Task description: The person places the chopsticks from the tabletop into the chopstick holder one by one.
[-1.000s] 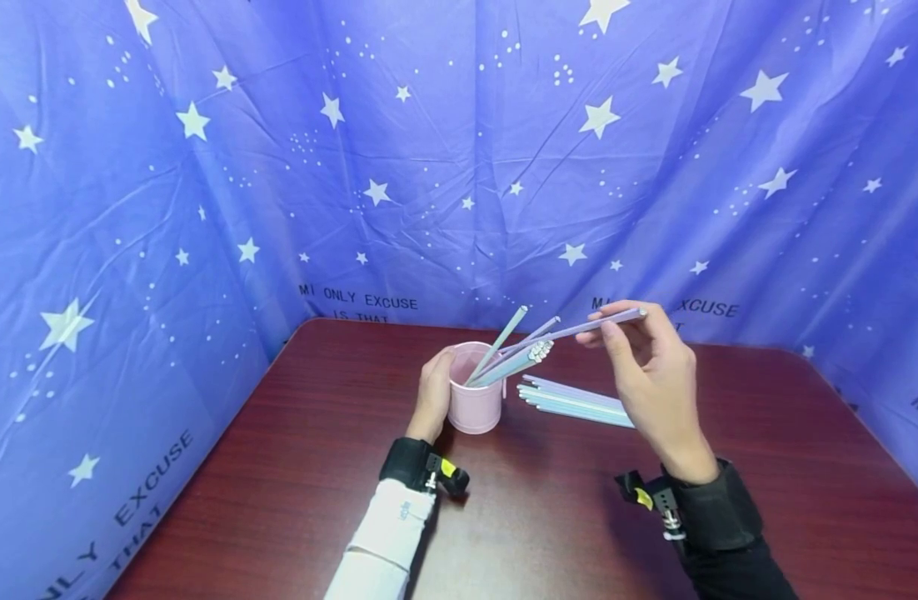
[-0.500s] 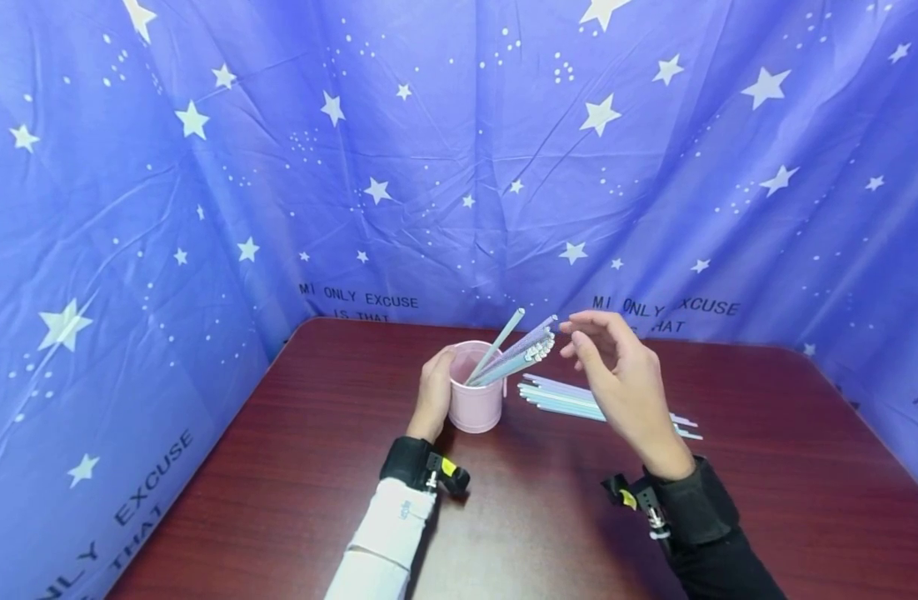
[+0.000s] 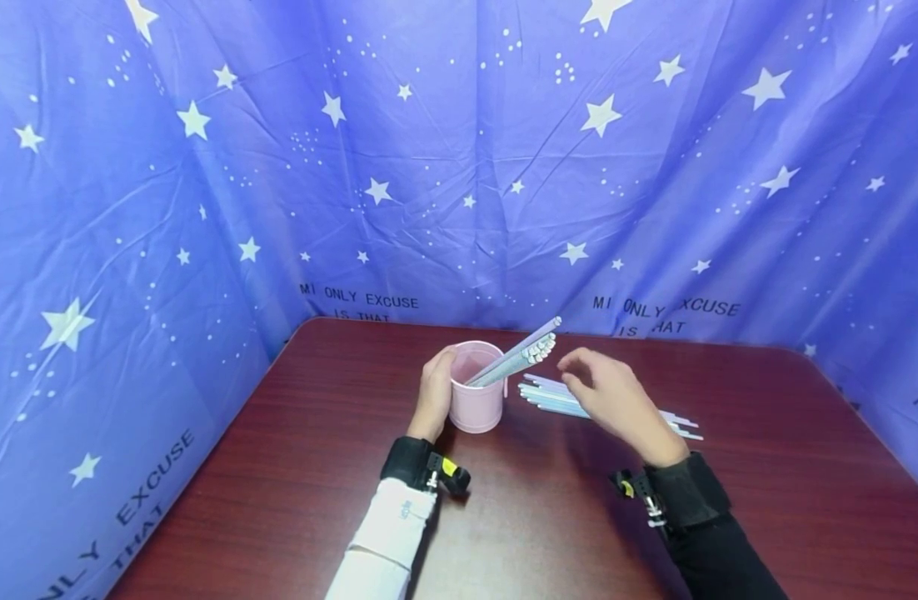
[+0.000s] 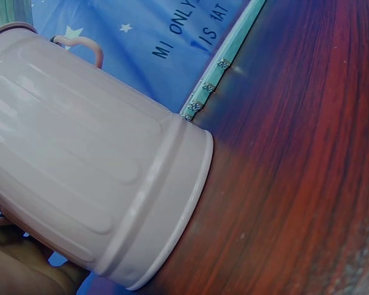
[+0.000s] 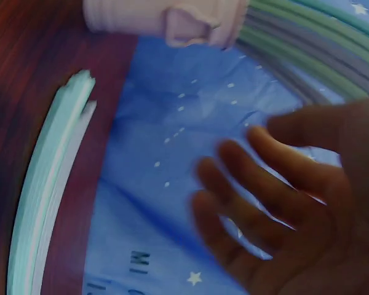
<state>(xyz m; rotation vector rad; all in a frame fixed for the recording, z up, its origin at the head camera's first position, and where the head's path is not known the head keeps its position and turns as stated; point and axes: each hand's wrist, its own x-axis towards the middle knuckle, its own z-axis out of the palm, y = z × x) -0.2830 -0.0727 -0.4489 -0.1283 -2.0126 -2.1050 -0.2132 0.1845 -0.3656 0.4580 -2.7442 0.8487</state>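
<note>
A small pink bucket (image 3: 476,410) stands upright on the table, and my left hand (image 3: 431,397) grips it around its left side. Out of the bucket lean several thin pastel straws (image 3: 513,358), tilted to the right in one bundle. To the bucket's right, more loose straws (image 3: 555,397) in pale blue, white and lilac lie side by side on the table. My right hand (image 3: 618,405) hovers over this loose pile and hides its middle. Nothing is between its fingers, which are loosely bent and apart in the right wrist view.
The dark red wooden table (image 3: 504,533) ends at a blue curtain (image 3: 459,167) with white stars behind it and along the left. A small handle (image 5: 187,26) sticks out from the bucket's side.
My right hand has let go of a purple straw in the bucket and moved down over the loose straws. A green straw that stood apart now lies with the bundle. My left hand stays put.
</note>
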